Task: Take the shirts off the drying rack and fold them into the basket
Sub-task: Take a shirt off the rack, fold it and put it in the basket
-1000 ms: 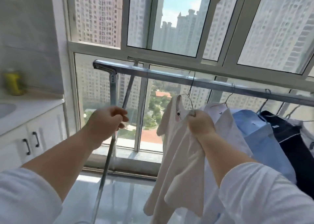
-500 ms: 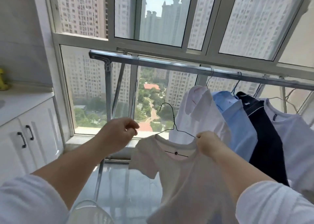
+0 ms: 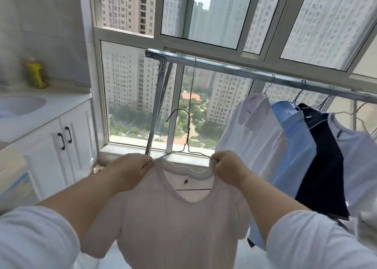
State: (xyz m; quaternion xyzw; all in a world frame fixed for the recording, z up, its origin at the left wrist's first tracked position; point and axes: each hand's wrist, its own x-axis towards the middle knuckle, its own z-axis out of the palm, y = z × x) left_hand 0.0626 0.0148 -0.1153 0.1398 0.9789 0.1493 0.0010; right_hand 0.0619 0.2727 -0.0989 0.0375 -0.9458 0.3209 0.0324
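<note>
Below the rack rail (image 3: 244,70), shirt (image 3: 173,217) unhooked.

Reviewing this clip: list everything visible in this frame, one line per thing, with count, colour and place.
T-shirt: 1, white, on hanger, off the rail
wire hanger: 1, dark, inside the T-shirt
hanging shirts: 4, white, blue, navy, white, on rail at right
rack rail: 1, silver, before window
bottle: 1, yellow, counter left
cabinet: 1, white, left
left hand: grips T-shirt collar
right hand: grips T-shirt collar
</note>
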